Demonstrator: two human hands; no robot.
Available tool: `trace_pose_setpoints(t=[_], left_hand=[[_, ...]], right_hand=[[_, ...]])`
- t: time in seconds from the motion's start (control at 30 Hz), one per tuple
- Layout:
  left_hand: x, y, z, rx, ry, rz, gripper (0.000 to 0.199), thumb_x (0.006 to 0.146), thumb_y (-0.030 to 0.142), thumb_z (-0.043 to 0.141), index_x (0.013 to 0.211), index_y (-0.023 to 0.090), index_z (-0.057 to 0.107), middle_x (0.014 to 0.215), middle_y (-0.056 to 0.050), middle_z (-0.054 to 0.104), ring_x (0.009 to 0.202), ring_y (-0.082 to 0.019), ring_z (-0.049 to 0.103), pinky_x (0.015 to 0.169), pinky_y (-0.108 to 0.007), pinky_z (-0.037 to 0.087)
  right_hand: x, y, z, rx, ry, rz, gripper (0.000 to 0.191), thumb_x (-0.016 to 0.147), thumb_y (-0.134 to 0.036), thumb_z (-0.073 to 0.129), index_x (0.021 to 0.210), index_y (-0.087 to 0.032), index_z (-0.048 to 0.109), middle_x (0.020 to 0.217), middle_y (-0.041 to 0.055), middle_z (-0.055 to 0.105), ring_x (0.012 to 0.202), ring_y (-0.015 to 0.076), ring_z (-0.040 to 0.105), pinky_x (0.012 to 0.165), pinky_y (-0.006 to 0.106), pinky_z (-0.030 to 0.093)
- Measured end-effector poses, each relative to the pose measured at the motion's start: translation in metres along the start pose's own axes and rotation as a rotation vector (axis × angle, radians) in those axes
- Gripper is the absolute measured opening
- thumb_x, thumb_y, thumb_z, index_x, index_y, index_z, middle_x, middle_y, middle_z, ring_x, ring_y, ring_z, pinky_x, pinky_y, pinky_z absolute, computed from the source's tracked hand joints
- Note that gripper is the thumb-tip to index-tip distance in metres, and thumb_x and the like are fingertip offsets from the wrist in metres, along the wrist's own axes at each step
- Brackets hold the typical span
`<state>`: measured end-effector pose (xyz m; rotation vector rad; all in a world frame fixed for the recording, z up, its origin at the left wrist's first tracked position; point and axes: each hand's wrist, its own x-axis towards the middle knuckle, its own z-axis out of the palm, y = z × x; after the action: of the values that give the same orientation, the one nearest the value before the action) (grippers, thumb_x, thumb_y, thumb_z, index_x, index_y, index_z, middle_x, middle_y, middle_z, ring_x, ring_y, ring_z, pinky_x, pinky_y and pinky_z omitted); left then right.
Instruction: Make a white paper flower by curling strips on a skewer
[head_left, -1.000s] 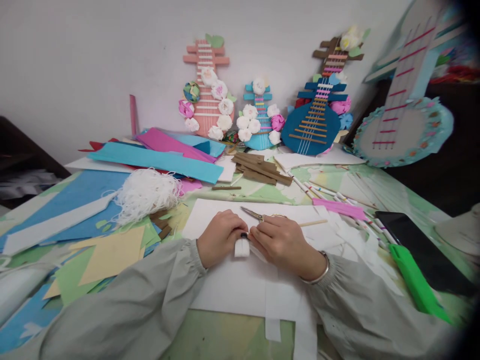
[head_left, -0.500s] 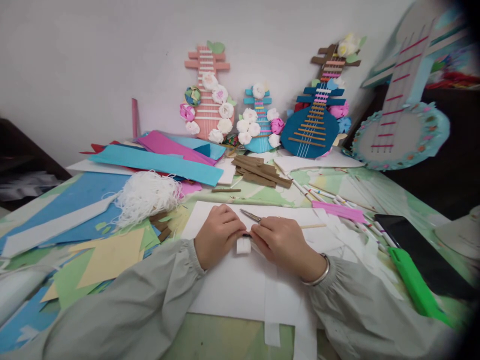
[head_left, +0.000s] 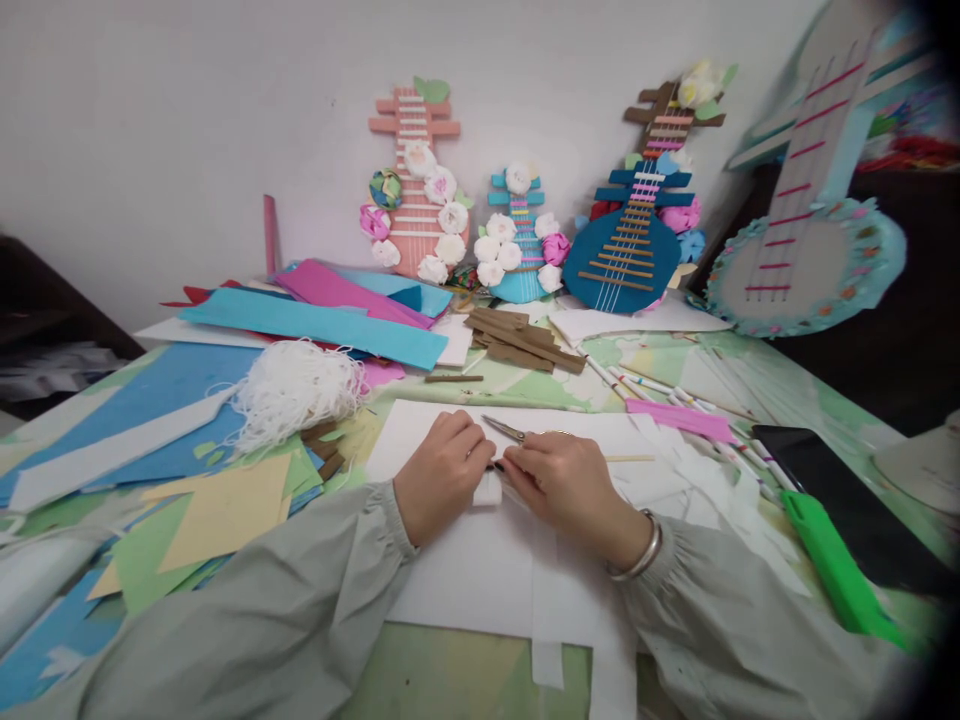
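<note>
My left hand (head_left: 444, 472) is closed, its thumb and fingertips pinched at a small white folded piece of paper (head_left: 487, 490). My right hand (head_left: 566, 485) is closed around a small pair of scissors (head_left: 504, 430), whose pointed blades stick out to the upper left. Its thumb and fingertip meet close to the left fingertips, at the top of the small piece. A dark spot shows between the fingertips; I cannot make out what it is. Both hands rest over a large white sheet (head_left: 450, 590). A thin pale stick (head_left: 630, 458) lies just beyond the right hand.
White string (head_left: 298, 395) and coloured paper sheets (head_left: 225, 515) lie on the left. Brown strips (head_left: 521, 340) are behind the white sheet. Markers (head_left: 675, 393), a black phone (head_left: 840, 510) and a green tool (head_left: 840, 575) lie right. Decorated paper lutes (head_left: 624, 258) stand along the wall.
The fingertips of both hands have shifted slightly over the small white paper, and the right ones have drawn a little apart from the left. The scissors stay in the right hand.
</note>
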<state>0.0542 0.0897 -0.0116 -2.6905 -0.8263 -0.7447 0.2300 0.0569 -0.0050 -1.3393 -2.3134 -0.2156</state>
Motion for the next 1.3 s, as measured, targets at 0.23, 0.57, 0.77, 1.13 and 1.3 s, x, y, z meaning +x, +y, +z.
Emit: trace_pose_setpoints(t=[0.23, 0.57, 0.77, 1.13, 1.3], left_hand=[[0.004, -0.004, -0.009, -0.217, -0.061, -0.061, 0.020, 0.084, 0.008, 0.044, 0.070, 0.013, 0.057, 0.070, -0.006, 0.058, 0.076, -0.019, 0.047, 0.067, -0.033, 0.039], [0.002, 0.001, -0.011, -0.188, 0.002, -0.032, 0.024, 0.089, 0.012, 0.041, 0.079, 0.014, 0.062, 0.072, -0.006, 0.063, 0.078, -0.019, 0.050, 0.071, -0.035, 0.040], [0.003, 0.004, -0.013, -0.255, -0.139, -0.117, 0.020, 0.078, 0.003, 0.045, 0.074, 0.014, 0.060, 0.073, -0.007, 0.061, 0.078, -0.020, 0.051, 0.070, -0.034, 0.041], [0.010, -0.003, -0.030, -0.363, -0.221, -0.161, 0.018, 0.076, 0.003, 0.045, 0.073, 0.015, 0.058, 0.073, -0.005, 0.063, 0.075, -0.018, 0.053, 0.069, -0.032, 0.043], [0.009, 0.008, -0.033, 0.025, -0.093, -0.043, 0.021, 0.080, 0.004, 0.041, 0.067, 0.013, 0.055, 0.070, -0.009, 0.056, 0.075, -0.022, 0.047, 0.067, -0.037, 0.040]], right_hand=[[-0.002, -0.003, 0.000, -0.170, 0.193, -0.202, 0.033, 0.090, -0.026, 0.046, 0.061, -0.016, 0.056, 0.055, 0.0000, 0.050, 0.056, 0.0109, 0.038, 0.057, 0.029, 0.020], [-0.001, -0.002, -0.003, -0.139, 0.124, -0.137, 0.033, 0.090, -0.024, 0.046, 0.059, -0.016, 0.056, 0.054, -0.0002, 0.050, 0.053, 0.0102, 0.038, 0.054, 0.029, 0.016], [0.000, -0.008, -0.009, -0.212, 0.216, -0.299, 0.029, 0.089, -0.020, 0.049, 0.061, -0.015, 0.056, 0.055, 0.0000, 0.048, 0.057, 0.0116, 0.039, 0.055, 0.030, 0.020], [0.001, -0.005, -0.016, -0.257, 0.231, -0.416, 0.023, 0.089, -0.019, 0.050, 0.068, -0.015, 0.057, 0.058, 0.0001, 0.049, 0.060, 0.0128, 0.042, 0.056, 0.031, 0.023], [0.005, -0.006, -0.015, -0.179, 0.065, -0.168, 0.029, 0.091, -0.027, 0.044, 0.067, -0.016, 0.054, 0.059, 0.0008, 0.055, 0.054, 0.0116, 0.044, 0.053, 0.030, 0.018]])
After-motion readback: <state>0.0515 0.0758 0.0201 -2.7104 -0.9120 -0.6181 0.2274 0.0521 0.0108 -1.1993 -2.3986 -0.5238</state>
